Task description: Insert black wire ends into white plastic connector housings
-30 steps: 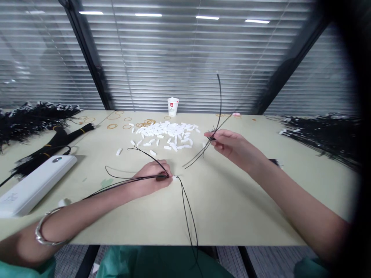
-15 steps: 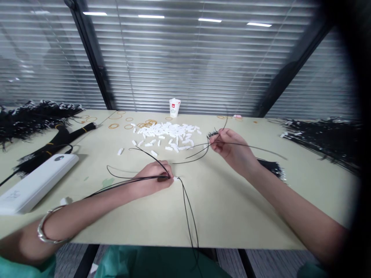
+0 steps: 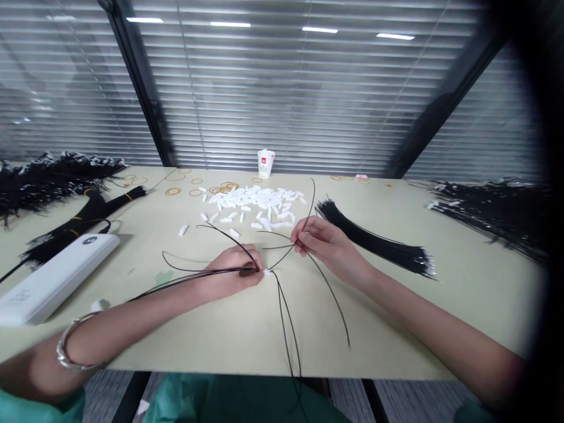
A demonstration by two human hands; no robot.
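Note:
My left hand (image 3: 235,267) is closed at the middle of the table, pinching a small white connector (image 3: 267,272). Several black wires (image 3: 211,272) run back from it over my left wrist, and two more hang from the connector past the table's front edge. Just to the right, my right hand (image 3: 319,238) pinches a few thin loose wires (image 3: 328,282) between thumb and fingers. One of these wires reaches down close to the connector; whether it touches cannot be made out. Behind my right hand lies a bundle of straight black wires (image 3: 374,241) with silvery ends.
A pile of white connectors (image 3: 255,200) lies ahead, with yellow rubber bands (image 3: 224,188) and a paper cup (image 3: 265,164) behind. At left are a white power bank (image 3: 61,276), banded wire bundles (image 3: 92,211) and a wire heap (image 3: 57,176). Another heap (image 3: 497,211) lies far right.
My right hand has moved left and toward me, from the wire bundle to beside the connector, carrying thin wires. The bundle is now uncovered. My left hand has stayed in place.

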